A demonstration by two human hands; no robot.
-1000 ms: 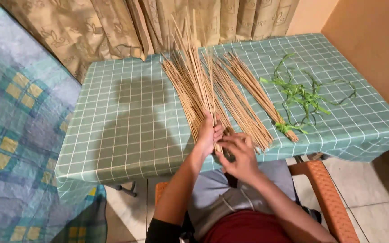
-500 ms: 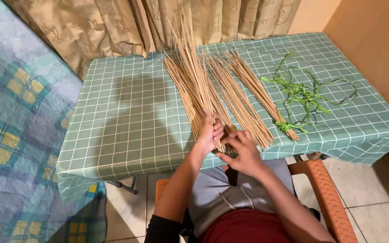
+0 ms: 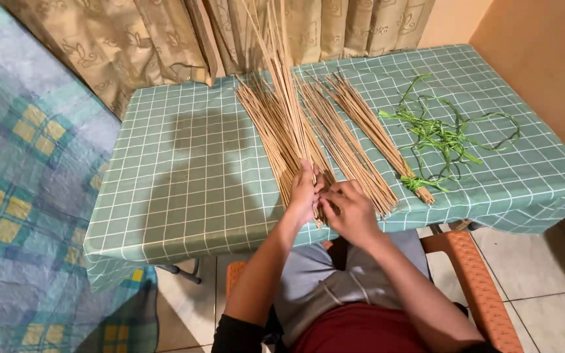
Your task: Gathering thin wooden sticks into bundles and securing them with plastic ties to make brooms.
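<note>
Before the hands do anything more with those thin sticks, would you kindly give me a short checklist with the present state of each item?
1. Left hand on the raised bunch of sticks: ok, fingers wrapped round its lower end.
2. Right hand at the same stick ends: ok, touching them.
3. Tied bundle apart from the hands: ok, lying to their right.
4. Green strips within the table: ok, none over the edge.
5. Grip firmness: cannot tell.

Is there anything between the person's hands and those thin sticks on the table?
Nothing visible. The left hand and right hand already grip the near ends of the stick bundle; the green strips lie off to the right.
</note>
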